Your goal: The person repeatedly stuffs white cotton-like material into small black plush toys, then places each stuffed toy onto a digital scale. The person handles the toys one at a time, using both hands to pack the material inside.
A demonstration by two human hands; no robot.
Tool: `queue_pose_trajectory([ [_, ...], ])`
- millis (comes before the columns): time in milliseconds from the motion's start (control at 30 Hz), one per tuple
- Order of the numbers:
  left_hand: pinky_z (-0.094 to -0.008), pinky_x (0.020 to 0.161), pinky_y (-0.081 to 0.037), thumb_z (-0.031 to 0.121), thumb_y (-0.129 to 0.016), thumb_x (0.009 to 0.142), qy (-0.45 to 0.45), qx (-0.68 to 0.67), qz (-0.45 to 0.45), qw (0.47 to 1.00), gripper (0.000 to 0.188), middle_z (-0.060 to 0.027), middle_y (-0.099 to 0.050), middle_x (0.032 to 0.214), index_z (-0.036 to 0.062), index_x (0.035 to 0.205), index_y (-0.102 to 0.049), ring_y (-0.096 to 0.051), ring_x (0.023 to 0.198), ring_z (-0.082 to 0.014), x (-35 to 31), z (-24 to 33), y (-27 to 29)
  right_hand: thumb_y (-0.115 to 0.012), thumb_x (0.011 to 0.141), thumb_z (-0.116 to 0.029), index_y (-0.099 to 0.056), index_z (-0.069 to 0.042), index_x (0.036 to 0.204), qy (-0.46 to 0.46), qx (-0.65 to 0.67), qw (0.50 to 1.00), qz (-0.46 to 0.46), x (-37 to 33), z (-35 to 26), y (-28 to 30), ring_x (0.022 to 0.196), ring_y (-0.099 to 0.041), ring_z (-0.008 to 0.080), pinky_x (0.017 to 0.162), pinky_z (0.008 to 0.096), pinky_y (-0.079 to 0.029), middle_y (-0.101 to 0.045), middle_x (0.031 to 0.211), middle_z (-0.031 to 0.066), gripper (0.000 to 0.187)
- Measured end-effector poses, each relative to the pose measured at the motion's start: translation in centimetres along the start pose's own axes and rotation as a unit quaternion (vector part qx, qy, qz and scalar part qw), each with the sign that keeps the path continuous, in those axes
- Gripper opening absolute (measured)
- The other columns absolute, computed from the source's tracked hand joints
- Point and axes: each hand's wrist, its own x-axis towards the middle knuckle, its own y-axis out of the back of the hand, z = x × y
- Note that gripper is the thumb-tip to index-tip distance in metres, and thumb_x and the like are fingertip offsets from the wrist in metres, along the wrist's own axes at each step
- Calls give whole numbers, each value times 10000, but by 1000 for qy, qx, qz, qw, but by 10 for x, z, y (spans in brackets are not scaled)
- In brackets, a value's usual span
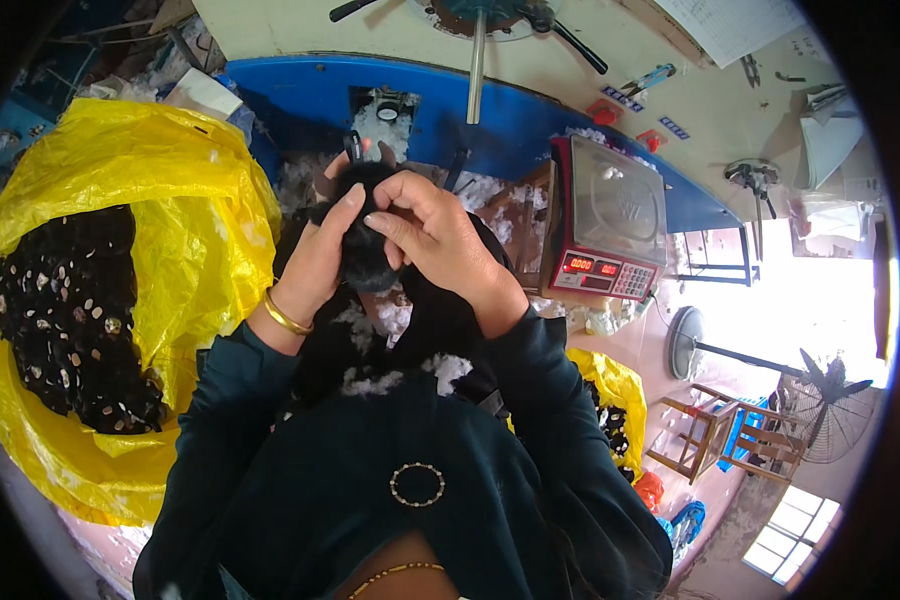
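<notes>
A small black furry plush toy (366, 268) is held up in front of my chest, with brownish ear-like flaps and a dark loop at its top. My left hand (315, 245) is closed round its left side, the thumb lying along the fur. From the right, my right hand (435, 232) pinches the toy's front with thumb and forefinger bent together. Whether something small sits in that pinch is hidden. White fluffy stuffing (395, 318) lies in tufts on my dark lap just below, and more clings to my clothes.
An open yellow sack (205, 230) of black furry pieces with pale spots stands at my left. Ahead is a machine with a blue panel (300, 95) and metal rod (476, 70). A red weighing scale (595, 268) stands right, a fan (820, 405) and wooden chairs (705, 430) beyond.
</notes>
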Motion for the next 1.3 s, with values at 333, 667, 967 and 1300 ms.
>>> queue_pose_trajectory([
  [333,-284,990,-407,328,-474,983,20,83,-10,996,462,-47,-511,1295,110,1382,-388,-498,1172,-145,25,-1,-26,-709,794,-338,-586,-32,793,186,-403,896,30,-19,6,42,723,-590,358,597,422,-463,-596,768,139,329],
  [667,-218,614,-429,471,-616,880,12,24,101,995,412,-14,-562,803,68,956,-584,-529,678,-112,127,-5,-43,-715,713,-281,-597,-45,662,130,-423,825,352,100,-10,96,629,-565,378,542,409,-446,-572,646,169,268],
  [967,-257,555,-467,223,-716,839,-199,437,10,877,310,-71,-599,763,14,1002,-555,-585,626,-140,102,6,-55,-673,708,-282,-570,-44,653,252,-442,810,292,147,-8,137,637,-538,378,556,432,-439,-565,666,169,265],
  [1300,-351,734,-533,242,-687,858,-281,510,-66,810,334,-125,-580,834,-4,1038,-549,-629,797,-218,63,0,-31,-663,709,-220,-491,16,579,129,-354,892,250,77,-10,100,495,-395,352,480,383,-387,-420,547,206,319],
])
